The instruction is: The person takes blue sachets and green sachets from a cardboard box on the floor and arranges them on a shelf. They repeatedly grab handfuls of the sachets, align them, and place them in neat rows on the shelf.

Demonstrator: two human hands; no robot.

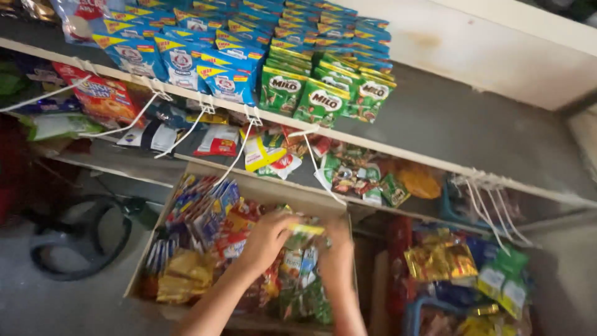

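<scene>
A bunch of sachet strips (303, 249) is pinched between left hand (266, 239) and right hand (336, 252), both closed on it. The strips are held upright inside the cardboard box (283, 190), seemingly so they fit among packed sachets.

Cardboard box (245, 180): matt brown board, plain walls. Sachet strips (298, 274) gripped by left hand (268, 239) and right hand (336, 249): glossy plastic film. Green packets (323, 96), blue packets (180, 59): shiny printed foil. Shelf (472, 124): dull grey, white painted edge. Hanging ties (491, 205): white plastic.
</scene>
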